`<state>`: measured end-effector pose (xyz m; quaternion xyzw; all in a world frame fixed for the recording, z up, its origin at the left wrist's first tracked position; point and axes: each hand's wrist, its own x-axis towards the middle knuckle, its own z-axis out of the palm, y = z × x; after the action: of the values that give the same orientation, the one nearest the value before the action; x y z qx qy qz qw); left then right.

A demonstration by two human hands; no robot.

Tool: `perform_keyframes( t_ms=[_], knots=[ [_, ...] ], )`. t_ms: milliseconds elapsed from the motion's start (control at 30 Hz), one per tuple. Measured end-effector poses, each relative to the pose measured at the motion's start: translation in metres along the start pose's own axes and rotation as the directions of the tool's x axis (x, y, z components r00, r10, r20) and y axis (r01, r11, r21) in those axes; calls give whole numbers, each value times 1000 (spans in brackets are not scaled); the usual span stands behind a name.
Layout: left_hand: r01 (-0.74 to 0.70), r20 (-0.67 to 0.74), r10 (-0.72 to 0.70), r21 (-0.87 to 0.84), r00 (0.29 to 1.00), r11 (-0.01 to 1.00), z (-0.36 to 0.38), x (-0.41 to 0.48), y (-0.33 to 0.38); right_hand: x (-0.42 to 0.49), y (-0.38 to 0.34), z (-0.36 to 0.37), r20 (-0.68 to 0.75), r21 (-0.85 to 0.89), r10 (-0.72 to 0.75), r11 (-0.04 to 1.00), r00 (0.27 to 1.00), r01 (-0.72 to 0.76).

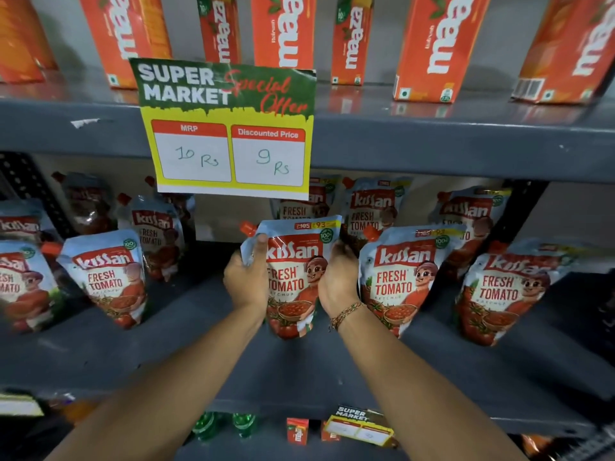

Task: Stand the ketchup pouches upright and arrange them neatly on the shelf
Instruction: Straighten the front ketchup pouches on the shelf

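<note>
Both hands clasp one red-and-pale-blue plastic ketchup pouch [293, 277], upright at the centre of the grey metal shelf [299, 371]. Left hand [244, 281] closes on its left edge, thumb across the front; right hand [337, 277] wraps its right edge, fingers behind. Similar pouches stand left and right.

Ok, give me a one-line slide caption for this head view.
Both hands, left hand and right hand, hold a ketchup pouch upright on the grey shelf.
</note>
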<state>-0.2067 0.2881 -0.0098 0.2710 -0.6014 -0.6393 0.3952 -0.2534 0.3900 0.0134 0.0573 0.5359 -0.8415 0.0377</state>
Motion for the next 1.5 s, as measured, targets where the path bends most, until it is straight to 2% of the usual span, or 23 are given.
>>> perform_keyframes(
  t_ms=[167, 267, 333, 400, 467, 533, 600, 667, 733, 800, 900, 967, 1033, 1133, 1267, 1500],
  knots=[
    [16, 17, -16, -8, 1000, 1000, -3, -2, 2, -4, 1, -2, -24, -68, 13, 998, 1000, -15],
    [98, 24, -97, -61, 995, 993, -9, -5, -1, -5, 13, -7, -125, -191, 62, 978, 990, -86],
    [139, -58, -146, -112, 988, 984, -15, -5, -5, -12, 27, -11, -230, -313, 140, 926, 963, -210],
    [161, -232, -186, -123, 955, 979, -22, -5, -10, -31, 42, -12, -300, -291, 249, 895, 921, -337],
    [206, -400, -232, -107, 887, 973, -35, -2, -14, -52, 62, -4, -238, -220, 298, 910, 924, -350],
    [238, -530, -241, -76, 813, 968, -56, 5, -17, -72, 76, 16, -97, -222, 291, 926, 952, -305],
    [241, -632, -223, -59, 742, 969, -85, 21, -16, -86, 88, 47, 62, -263, 321, 918, 945, -295],
    [264, -686, -234, -64, 689, 962, -109, 38, -13, -90, 93, 75, 129, -294, 338, 911, 932, -290],
    [285, -697, -241, -54, 676, 957, -138, 61, -8, -95, 102, 112, 175, -324, 330, 909, 928, -262],
    [251, -668, -196, -14, 718, 968, -162, 83, -4, -100, 112, 146, 271, -345, 287, 920, 919, -186],
    [103, -543, -76, 18, 836, 995, -193, 112, -5, -101, 130, 186, 367, -304, 204, 948, 908, -90],
    [83, -360, -74, 10, 930, 997, -214, 132, -8, -108, 142, 212, 352, -290, 183, 954, 918, -79],
    [131, -205, -113, 76, 972, 988, -225, 140, -6, -112, 151, 222, 296, -275, 186, 956, 937, -103],
    [203, -40, -201, 66, 979, 977, -234, 148, -5, -114, 162, 228, 161, -184, 153, 975, 975, -123],
    [245, 172, -250, 50, 953, 968, -238, 154, -3, -119, 171, 230, 28, -120, 66, 991, 997, -62],
    [275, 285, -282, 64, 916, 959, -240, 160, -1, -126, 170, 231, -63, -159, -4, 987, 998, -6]
  ],
)
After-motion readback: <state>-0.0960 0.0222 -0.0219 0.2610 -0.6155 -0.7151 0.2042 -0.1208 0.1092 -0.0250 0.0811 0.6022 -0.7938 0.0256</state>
